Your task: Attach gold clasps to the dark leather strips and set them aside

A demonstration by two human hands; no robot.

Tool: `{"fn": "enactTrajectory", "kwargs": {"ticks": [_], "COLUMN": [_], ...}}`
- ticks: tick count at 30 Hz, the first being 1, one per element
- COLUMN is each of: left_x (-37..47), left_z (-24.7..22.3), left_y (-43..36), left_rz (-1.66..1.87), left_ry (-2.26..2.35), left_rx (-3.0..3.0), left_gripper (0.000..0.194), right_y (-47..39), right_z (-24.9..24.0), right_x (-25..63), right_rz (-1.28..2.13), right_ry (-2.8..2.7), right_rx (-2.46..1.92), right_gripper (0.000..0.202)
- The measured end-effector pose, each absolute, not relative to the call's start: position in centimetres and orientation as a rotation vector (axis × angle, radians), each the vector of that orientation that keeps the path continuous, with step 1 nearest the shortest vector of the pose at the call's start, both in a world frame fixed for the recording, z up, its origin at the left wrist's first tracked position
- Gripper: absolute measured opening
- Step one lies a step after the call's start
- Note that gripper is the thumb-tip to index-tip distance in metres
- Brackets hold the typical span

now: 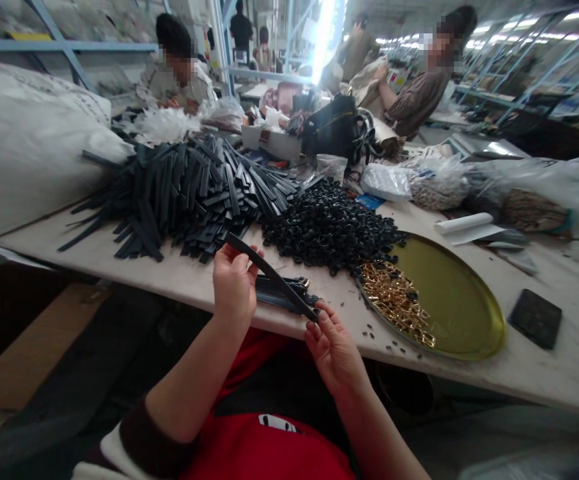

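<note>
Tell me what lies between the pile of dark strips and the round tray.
In the head view, a heap of small black loops lies between the strips and the tray.

Matt black strips, shiny gold-coloured metal buckles (396,300), glossy olive tray (456,293).

One held strap (274,274); three piles: black straps (169,193), black loops (329,223), gold buckles (394,297); one round tray (462,293), one black slab (536,319), right; one black bag (333,128), top.

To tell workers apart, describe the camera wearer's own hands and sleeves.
The left hand and right hand wear no gloves. The left sleeve ends near the elbow in a dark brown band beside cream cloth; the right forearm shows no sleeve.
</note>
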State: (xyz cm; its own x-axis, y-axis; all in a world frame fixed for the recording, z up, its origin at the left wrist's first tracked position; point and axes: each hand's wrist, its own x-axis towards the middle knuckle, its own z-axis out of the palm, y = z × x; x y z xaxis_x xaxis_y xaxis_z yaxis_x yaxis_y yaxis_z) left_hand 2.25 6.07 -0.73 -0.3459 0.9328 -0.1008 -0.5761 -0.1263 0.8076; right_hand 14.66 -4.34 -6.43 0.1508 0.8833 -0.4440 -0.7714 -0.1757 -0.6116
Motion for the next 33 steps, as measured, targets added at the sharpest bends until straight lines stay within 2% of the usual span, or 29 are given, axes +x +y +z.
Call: {"fn": "enactTrajectory", "kwargs": {"ticks": [4,7,11,20,24,27,33], "left_x": [2.9,3.0,2.7,3.8,3.4,3.1,3.2], "left_z": [-2.0,-2.2,-1.5,-2.7,-3.3,-3.1,-2.5], "left_y": [3.9,2.0,0.3,-1.2,-1.5,-1.2,-0.5], "left_rz": [1.579,1.299,0.886,1.108,0.977,0.842,0.687], "left_ry": [0.960,0.925,0.876,1.169,1.215,1.174,0.980], "left_rx": [0.739,0.900,1.095,1.423,1.649,1.748,1.457], "left_gripper": [0.026,0.028,0.018,0.011,0.004,0.007,0.012], "right_y": [-5.0,-5.5,-5.8,-5.4,-5.3,-5.2,-4.4], "right_z": [-5.9,-5.7,-5.9,-5.9,-6.4,-7.0,-7.1], "right_x": [14.2,14.2,14.6,15.0,15.8,16.4,18.1], "right_rz": [1.516,1.526,1.530,1.426,1.325,1.334,1.535], "right_ry": [-0.029,0.003,-0.020,-0.140,-0.298,-0.491,-0.556], "right_rx": [-0.907,-0.854,-0.790,-0.798,-0.916,-1.015,-0.989], "right_gripper": [0.021,0.018,0.018,0.025,0.023,0.020,0.022]}}
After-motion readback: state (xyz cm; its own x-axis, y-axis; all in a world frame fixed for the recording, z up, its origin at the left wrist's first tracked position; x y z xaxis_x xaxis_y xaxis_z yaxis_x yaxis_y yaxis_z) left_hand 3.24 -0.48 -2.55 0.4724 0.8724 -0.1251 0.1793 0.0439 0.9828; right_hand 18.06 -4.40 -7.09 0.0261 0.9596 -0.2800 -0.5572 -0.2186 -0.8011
